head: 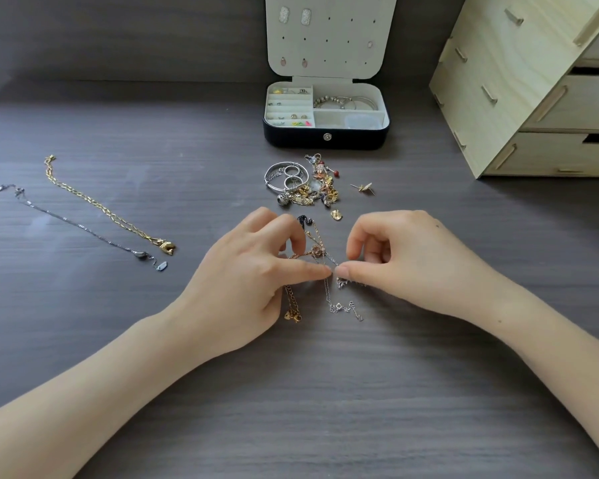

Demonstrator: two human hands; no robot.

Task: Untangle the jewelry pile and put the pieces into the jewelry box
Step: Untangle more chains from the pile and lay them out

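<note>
Two hands work one tangle (317,252) at frame centre. The left hand (246,278) and right hand (405,261) meet thumb tip to thumb tip, fingers (320,271) curled, each pinching a fine strand just below the rose-gold bead.

The tangle's long axis runs top to bottom of frame. A black piece is at the upper end, and gold and silver tails trail toward the lower edge between the hands. Neither hand is nearer, as the pinch point lies midway. Judged: the pull goes sideways, across that axis.

The pile (305,183) sits on the tabletop (291,392) above the hands, just apart from the tangle, between them and the box (325,133).

The box is open, its lid upright with a few earrings pinned in it. Its left rolls hold small rings and studs and its upper right compartment holds bangles. The lower right holds something clear; cannot tell what.

A gold chain (101,209) and a silver chain (80,224) lie straightened at frame left, well apart from the box, not yet stowed.
</note>
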